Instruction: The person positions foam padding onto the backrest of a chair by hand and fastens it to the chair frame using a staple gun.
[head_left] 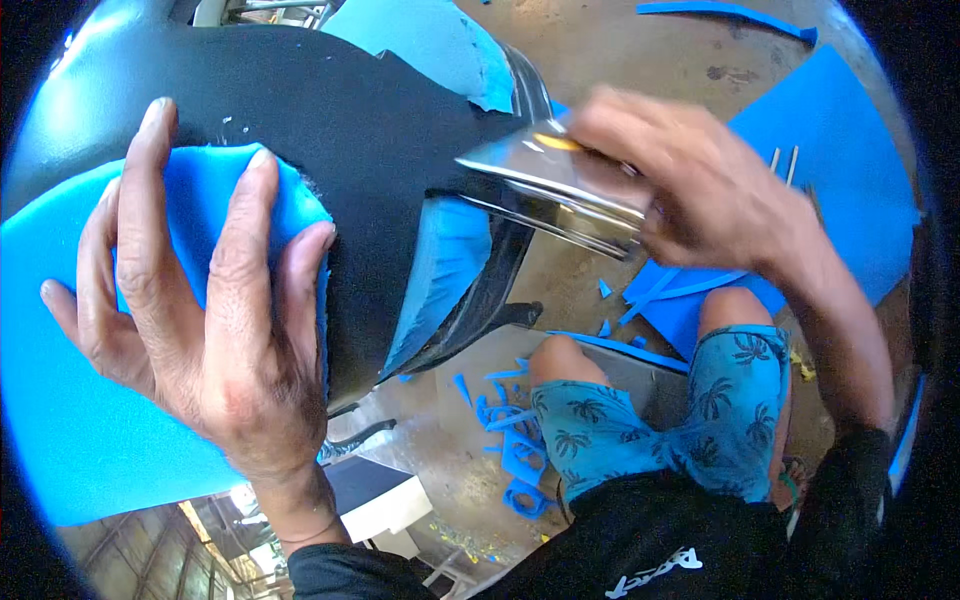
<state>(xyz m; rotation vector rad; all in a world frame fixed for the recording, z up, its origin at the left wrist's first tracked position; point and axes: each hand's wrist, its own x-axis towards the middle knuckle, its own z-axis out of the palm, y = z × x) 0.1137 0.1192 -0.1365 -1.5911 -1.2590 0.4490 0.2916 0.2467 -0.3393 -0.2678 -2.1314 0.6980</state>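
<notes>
The person's left hand (220,345) lies with its fingers spread apart over a blue foam sheet (110,425), the thumb along the sheet's right edge and the longest finger reaching past its upper edge. The sheet lies over the left part of a rounded black form (370,140). Its right edge runs almost straight from near to far and then rounds off toward the upper left; its left side runs out of view, so its long axis cannot be told.

The right hand (705,185), blurred, is closed around the wide end of a shiny metal tool (590,185). The tool is over the right edge of the black form, its tapered tip pointing left and its long axis slanting gently down to the right. Whether it touches the form cannot be told.

Just below the tip, a blue strip (440,270) shows in a gap near the form's right edge. A pale blue piece (420,45) lies at the form's far edge. On the floor (690,85) to the right lies a large blue sheet (830,130) with two thin rods (793,163) above its middle; blue scraps (525,460) are scattered beside the person's patterned shorts (710,390).
</notes>
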